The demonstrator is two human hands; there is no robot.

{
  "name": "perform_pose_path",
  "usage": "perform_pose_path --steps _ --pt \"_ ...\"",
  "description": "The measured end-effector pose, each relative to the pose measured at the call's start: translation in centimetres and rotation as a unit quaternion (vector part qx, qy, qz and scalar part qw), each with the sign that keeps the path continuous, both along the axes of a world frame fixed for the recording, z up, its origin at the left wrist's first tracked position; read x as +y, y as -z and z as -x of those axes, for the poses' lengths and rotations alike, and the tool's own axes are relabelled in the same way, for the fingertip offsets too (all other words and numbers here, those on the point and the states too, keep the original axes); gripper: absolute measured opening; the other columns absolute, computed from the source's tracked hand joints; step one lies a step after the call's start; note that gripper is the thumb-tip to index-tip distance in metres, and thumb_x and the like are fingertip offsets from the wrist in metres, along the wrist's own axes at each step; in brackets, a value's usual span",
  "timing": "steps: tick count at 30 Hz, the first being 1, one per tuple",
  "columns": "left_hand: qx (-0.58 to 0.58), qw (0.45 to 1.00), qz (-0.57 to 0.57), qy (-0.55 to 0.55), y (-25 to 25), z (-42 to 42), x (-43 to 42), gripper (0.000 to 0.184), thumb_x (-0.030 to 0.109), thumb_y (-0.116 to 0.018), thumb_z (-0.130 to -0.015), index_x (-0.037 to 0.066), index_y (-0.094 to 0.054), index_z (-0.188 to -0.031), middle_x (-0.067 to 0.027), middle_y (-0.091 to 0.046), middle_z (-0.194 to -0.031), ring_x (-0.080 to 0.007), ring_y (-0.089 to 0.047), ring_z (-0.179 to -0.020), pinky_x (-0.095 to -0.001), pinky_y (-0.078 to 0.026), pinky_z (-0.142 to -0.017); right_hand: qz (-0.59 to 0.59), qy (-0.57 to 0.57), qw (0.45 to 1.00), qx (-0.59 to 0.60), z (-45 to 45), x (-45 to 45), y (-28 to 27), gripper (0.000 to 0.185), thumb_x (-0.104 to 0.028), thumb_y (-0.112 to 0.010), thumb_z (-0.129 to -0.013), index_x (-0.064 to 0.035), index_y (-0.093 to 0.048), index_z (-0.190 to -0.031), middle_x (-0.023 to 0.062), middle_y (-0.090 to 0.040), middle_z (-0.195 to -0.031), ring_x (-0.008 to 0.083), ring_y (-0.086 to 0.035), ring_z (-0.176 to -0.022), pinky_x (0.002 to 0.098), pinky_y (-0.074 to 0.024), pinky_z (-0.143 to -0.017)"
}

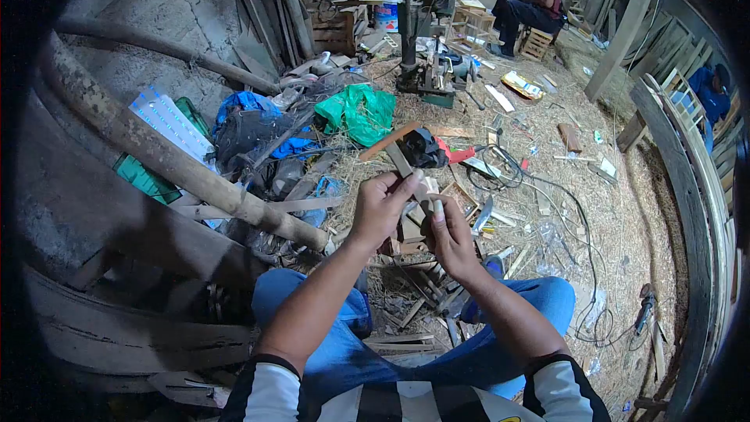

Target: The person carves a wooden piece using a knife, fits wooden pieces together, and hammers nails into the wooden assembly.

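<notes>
I hold a narrow, flat grey-brown strip of wood (399, 160) in front of me, tilted with its far end up and to the left. My left hand (380, 209) pinches it around the middle, thumb on top. At its near end, my right hand (454, 241) closes on the same strip with the thumb along it; the curled fingers are partly hidden. Just past the strip lie a longer reddish-brown wood strip (383, 143) and a black plastic bag (423, 148). Under my hands, a small wooden box (461, 198) and a knife-like blade (483, 214) lie among offcuts.
A round pole (180, 141) slants along my left. Green plastic (358, 113) and piled bags lie beyond it. Ahead stands a machine on a post (408, 39). Cables (574, 207) cross the shavings at right, beside a long bench (676, 164). Two other people sit farther off.
</notes>
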State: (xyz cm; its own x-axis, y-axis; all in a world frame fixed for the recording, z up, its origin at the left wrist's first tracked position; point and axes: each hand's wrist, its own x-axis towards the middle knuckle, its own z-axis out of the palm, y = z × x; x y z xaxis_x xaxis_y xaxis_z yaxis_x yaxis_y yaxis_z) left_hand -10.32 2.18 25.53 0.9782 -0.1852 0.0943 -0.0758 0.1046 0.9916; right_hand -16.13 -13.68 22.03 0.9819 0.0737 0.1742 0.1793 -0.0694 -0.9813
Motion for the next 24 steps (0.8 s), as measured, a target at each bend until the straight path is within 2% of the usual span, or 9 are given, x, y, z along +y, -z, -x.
perform_pose_path --steps 3,4,6,9,13,16,18,21,24 --pt "-0.011 0.999 0.026 -0.030 -0.8 0.0 0.3 0.033 0.031 -0.068 -0.096 -0.001 -0.072 -0.089 -0.0009 -0.068 -0.079 -0.0045 -0.057 -0.072 -0.0244 -0.047 -0.065 -0.022 0.001 1.000 0.010 -0.2 -0.1 0.5 0.031 -0.026 -0.053 -0.104 -0.0009 -0.054 -0.122 0.0033 -0.059 -0.075 0.0102 -0.054 -0.064 0.0276 -0.0448 -0.059" --pt "-0.025 0.999 0.002 -0.035 -0.7 -0.1 0.7 0.033 0.030 -0.069 -0.095 -0.001 -0.072 -0.088 -0.0008 -0.068 -0.078 -0.0047 -0.057 -0.071 -0.0246 -0.047 -0.065 -0.022 0.001 1.000 0.010 -0.4 -0.1 1.0 0.031 -0.026 -0.053 -0.104 -0.0009 -0.054 -0.122 0.0033 -0.059 -0.075 0.0102 -0.054 -0.064 0.0276 -0.0448 -0.059" --pt "-0.051 0.997 -0.047 -0.044 -0.5 -0.4 1.3 0.032 0.029 -0.070 -0.094 -0.002 -0.072 -0.086 -0.0006 -0.068 -0.077 -0.0052 -0.056 -0.070 -0.0251 -0.047 -0.064 0.025 -0.017 0.999 -0.022 -0.6 -0.4 1.8 0.029 -0.021 -0.065 -0.098 -0.0004 -0.057 -0.117 0.0042 -0.063 -0.077 0.0090 -0.057 -0.067 0.0265 -0.0463 -0.061" --pt "-0.093 0.991 -0.087 -0.049 -0.3 -0.4 1.4 0.033 0.030 -0.071 -0.093 -0.001 -0.071 -0.084 0.0000 -0.067 -0.075 -0.0050 -0.056 -0.069 -0.0252 -0.047 -0.063 0.051 0.004 0.998 -0.030 -0.4 -0.1 1.9 0.030 -0.016 -0.073 -0.092 0.0005 -0.060 -0.112 0.0048 -0.065 -0.078 0.0081 -0.058 -0.070 0.0264 -0.0471 -0.062" --pt "-0.091 0.988 -0.121 -0.037 1.2 -0.9 1.7 0.035 0.032 -0.072 -0.092 -0.001 -0.072 -0.083 0.0001 -0.068 -0.074 -0.0048 -0.056 -0.069 -0.0249 -0.046 -0.063 0.025 0.015 0.998 -0.053 -0.6 0.1 2.7 0.027 -0.016 -0.075 -0.090 0.0010 -0.062 -0.106 0.0046 -0.065 -0.077 0.0079 -0.057 -0.069 0.0264 -0.0466 -0.062" --pt "-0.052 0.996 -0.071 -0.013 1.2 -0.9 1.4 0.035 0.033 -0.070 -0.094 -0.001 -0.072 -0.086 -0.0011 -0.069 -0.077 -0.0050 -0.058 -0.072 -0.0247 -0.048 -0.065 0.032 0.012 0.999 -0.016 -0.3 0.1 2.0 0.026 -0.017 -0.077 -0.088 0.0012 -0.062 -0.099 0.0052 -0.065 -0.075 0.0088 -0.057 -0.068 0.0274 -0.0468 -0.061" --pt "-0.006 1.000 0.019 -0.001 0.6 -0.5 0.9 0.034 0.032 -0.065 -0.098 -0.001 -0.072 -0.096 -0.0028 -0.070 -0.084 -0.0065 -0.061 -0.077 -0.0255 -0.051 -0.070 0.047 0.018 0.999 -0.017 -0.2 0.0 2.1 0.025 -0.017 -0.078 -0.087 0.0007 -0.062 -0.094 0.0060 -0.065 -0.074 0.0097 -0.057 -0.066 0.0279 -0.0469 -0.060" --pt "0.005 0.999 0.044 0.019 0.4 -0.4 0.8 0.035 0.031 -0.059 -0.101 -0.001 -0.069 -0.108 -0.0042 -0.070 -0.089 -0.0087 -0.064 -0.081 -0.0271 -0.053 -0.075 0.083 0.018 0.996 -0.033 -0.1 0.0 2.0 0.025 -0.016 -0.079 -0.086 0.0004 -0.062 -0.093 0.0061 -0.065 -0.073 0.0101 -0.057 -0.065 0.0281 -0.0470 -0.060" --pt "-0.011 0.999 0.032 0.034 1.2 -0.9 1.0 0.037 0.031 -0.056 -0.103 -0.002 -0.067 -0.115 -0.0050 -0.070 -0.092 -0.0100 -0.065 -0.082 -0.0279 -0.054 -0.076 0.062 0.014 0.998 -0.028 0.0 0.1 1.8 0.029 -0.018 -0.082 -0.082 0.0001 -0.062 -0.093 0.0050 -0.063 -0.071 0.0109 -0.058 -0.063 0.0282 -0.0479 -0.060"
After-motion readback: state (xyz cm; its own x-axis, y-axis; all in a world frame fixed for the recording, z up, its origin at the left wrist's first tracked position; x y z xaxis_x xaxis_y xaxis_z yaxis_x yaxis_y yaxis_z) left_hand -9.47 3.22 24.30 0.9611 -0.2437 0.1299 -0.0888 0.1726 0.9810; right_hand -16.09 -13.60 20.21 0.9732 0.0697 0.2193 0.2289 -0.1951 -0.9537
